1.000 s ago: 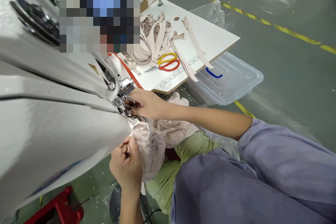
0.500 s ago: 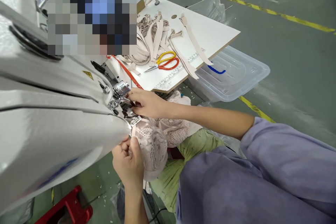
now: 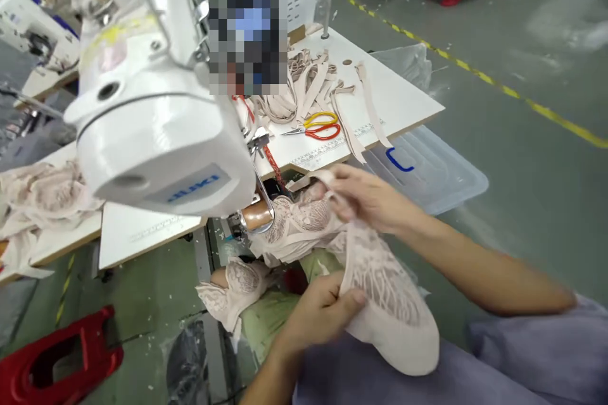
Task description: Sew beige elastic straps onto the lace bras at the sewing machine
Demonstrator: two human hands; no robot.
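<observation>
My 2 hands pinch the pale pink lace garment point(image 3: 380, 285) over my lap: left hand point(image 3: 318, 313) grips its near edge, right hand point(image 3: 368, 196) its far end beside the white sewing machine point(image 3: 161, 133).

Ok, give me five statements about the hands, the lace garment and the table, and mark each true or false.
1. Both hands grip the pink lace garment. True: the left hand pinches its lower edge, the right hand its upper edge.
2. The scissors are in the right hand. False: they lie on the white table.
3. Beige elastic straps are piled on that table. True.
4. The scissor handles are blue and green. False: yellow and red.
5. A clear plastic bin lid sits on top of the sewing machine. False: it sits beside the table, below its edge.
</observation>
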